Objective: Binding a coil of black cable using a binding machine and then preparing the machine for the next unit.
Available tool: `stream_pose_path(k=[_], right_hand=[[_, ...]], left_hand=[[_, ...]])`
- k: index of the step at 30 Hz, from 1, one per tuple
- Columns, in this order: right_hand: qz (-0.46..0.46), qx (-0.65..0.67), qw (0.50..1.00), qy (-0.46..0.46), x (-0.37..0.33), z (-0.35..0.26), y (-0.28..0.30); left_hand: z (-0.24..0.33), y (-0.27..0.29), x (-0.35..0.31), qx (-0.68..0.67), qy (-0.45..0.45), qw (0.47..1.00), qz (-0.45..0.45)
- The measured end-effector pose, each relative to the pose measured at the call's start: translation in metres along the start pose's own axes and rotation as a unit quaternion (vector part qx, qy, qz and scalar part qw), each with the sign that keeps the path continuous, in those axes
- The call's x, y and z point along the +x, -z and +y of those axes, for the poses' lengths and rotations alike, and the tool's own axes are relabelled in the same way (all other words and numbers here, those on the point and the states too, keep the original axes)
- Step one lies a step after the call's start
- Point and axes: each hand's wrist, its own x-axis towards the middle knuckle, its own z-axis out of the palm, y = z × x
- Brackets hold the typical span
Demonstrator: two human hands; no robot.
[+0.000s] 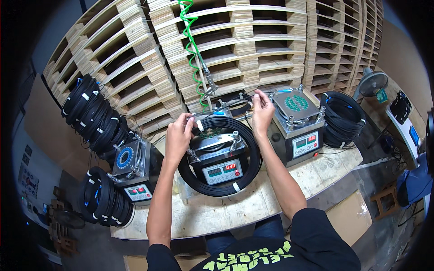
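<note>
Just beyond the far rim of a black cable coil (220, 193), the right hand (263, 113) has its fingers pressed together at the tips, pinching a thin black cable (237, 100). Farther left, the left hand (179, 135) brings thumb and forefinger together, seemingly on a thin strand too, beside a white tie (200, 125); the exact grip is too small to make out. The coil rings the middle machine (223, 171); whether it rests on the bench (334, 165) or leans on the machine, I cannot tell. It should handle as a springy, smooth-jacketed bundle, moderately heavy; the tied spots look like the best hold, while the thin ends probably want gentle pinching.

Left and right stand similar machines, the right machine (305, 144) and the left machine (138, 192), with cable coils heaped outside them. Small print and red digits mark the panels, and yellow-green lettering crosses the black shirt (280, 248); no brand stands out. On the far side rise wooden pallets (235, 27), a green spiral hose (192, 45) hanging before them.
</note>
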Motion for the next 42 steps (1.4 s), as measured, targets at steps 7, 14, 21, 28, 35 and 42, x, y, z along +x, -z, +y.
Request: stream_pose_path(k=[7, 14, 21, 28, 35, 42], right_hand=[[0.031, -0.096, 0.976, 0.192, -0.015, -0.080, -0.029], [-0.052, -0.061, 0.954, 0.290, -0.018, -0.116, -0.054], [-0.242, -0.004, 0.943, 0.229, -0.030, -0.155, -0.066], [-0.306, -0.079, 0.904, 0.288, -0.025, -0.162, -0.075], [-0.330, -0.130, 0.884, 0.304, 0.001, -0.143, -0.080], [-0.337, -0.324, 0.800, 0.376, 0.048, -0.106, -0.105]], left_hand=[[0.041, 0.035, -0.013, 0.390, -0.016, 0.917, 0.081], [0.059, 0.067, 0.002, 0.115, -0.121, 0.982, 0.083], [0.062, 0.041, 0.014, -0.328, -0.108, 0.938, 0.031], [0.055, 0.040, 0.022, -0.223, -0.194, 0.942, 0.161], [0.035, 0.050, 0.044, -0.040, -0.194, 0.959, 0.205], [0.006, 0.056, 0.086, -0.034, -0.136, 0.977, 0.160]])
